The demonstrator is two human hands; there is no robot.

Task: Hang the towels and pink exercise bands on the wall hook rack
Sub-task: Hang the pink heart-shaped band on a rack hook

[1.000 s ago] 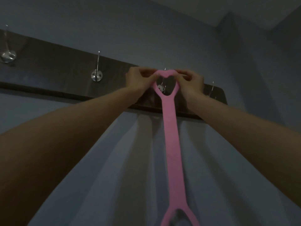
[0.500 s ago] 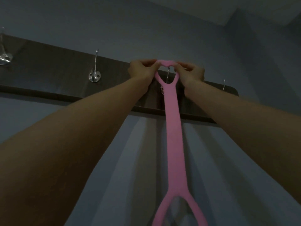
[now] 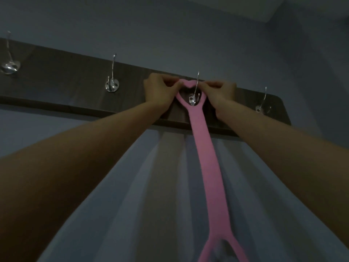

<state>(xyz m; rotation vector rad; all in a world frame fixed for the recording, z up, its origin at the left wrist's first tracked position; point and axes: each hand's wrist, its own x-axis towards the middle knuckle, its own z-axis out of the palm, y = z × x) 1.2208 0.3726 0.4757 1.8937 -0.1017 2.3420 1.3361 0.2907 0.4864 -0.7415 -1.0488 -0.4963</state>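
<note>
Two hands, the left hand (image 3: 160, 89) and right hand (image 3: 221, 91), are pinched on the top loop of the pink exercise band (image 3: 205, 154), spread around the third hook (image 3: 195, 91) of the rack (image 3: 75, 86); the long axis hangs downward.

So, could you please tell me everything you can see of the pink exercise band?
The pink exercise band is a flat, matte, rubbery-looking strap hanging down the wall. Its top loop is spread around the third hook, pinched by the left hand and right hand. At the bottom it splits into another loop, cut off by the frame.
</note>
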